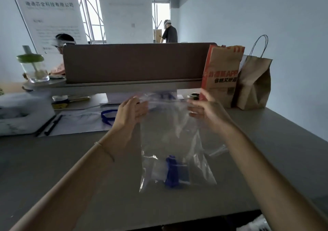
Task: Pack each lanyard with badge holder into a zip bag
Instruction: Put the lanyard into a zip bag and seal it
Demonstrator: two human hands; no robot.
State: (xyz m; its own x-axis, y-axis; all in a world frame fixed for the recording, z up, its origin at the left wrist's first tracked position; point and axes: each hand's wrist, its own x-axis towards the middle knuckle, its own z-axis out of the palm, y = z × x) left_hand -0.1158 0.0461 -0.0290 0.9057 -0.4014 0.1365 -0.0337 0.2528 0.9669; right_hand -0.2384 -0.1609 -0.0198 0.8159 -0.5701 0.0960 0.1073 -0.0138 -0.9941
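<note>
My left hand [132,113] and right hand [206,109] each pinch a top corner of one clear zip bag [170,135], holding it up over the grey desk [53,159] with one blue lanyard and badge holder [173,171] lying at its bottom. A second blue lanyard [106,118] lies on the desk to the left. Two brown paper bags [236,78] stand by the brown divider [134,62], and two people sit or stand beyond it in a white-walled room.

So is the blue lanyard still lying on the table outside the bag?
No, the blue lanyard sits at the bottom of the clear zip bag that both hands hold up.
</note>
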